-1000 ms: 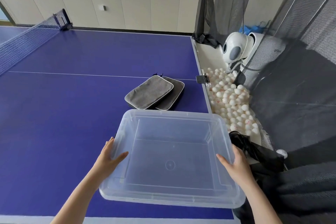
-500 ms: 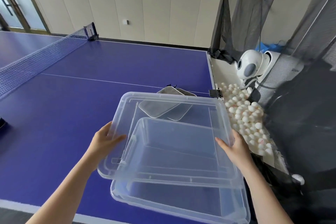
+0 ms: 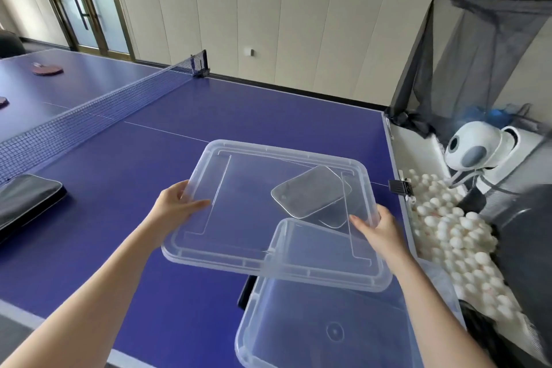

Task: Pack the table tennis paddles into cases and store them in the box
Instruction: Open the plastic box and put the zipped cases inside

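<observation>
Paddles (image 3: 47,69) lie uncased on the far half of the bench (image 3: 134,263), beyond the net (image 3: 89,116). My left grip (image 3: 176,206) and right grip (image 3: 379,227) each pinch one side of the clear lid (image 3: 239,218), thumbs on top. They hold it in the air, shifted left so it only partly covers the box (image 3: 328,331). The box stands open at the bench's near right corner, which I judge leaves it ready for filling. Two grey cases (image 3: 310,191) lie on the bench beneath the lid, seen through it, and a black case (image 3: 27,203) lies at the near left. The bench is blue with white lines. Beside it a ball robot (image 3: 475,149) stands over a heap of white balls (image 3: 448,227) under black netting (image 3: 478,39). Pale panelled walls and glass doors stand behind.
</observation>
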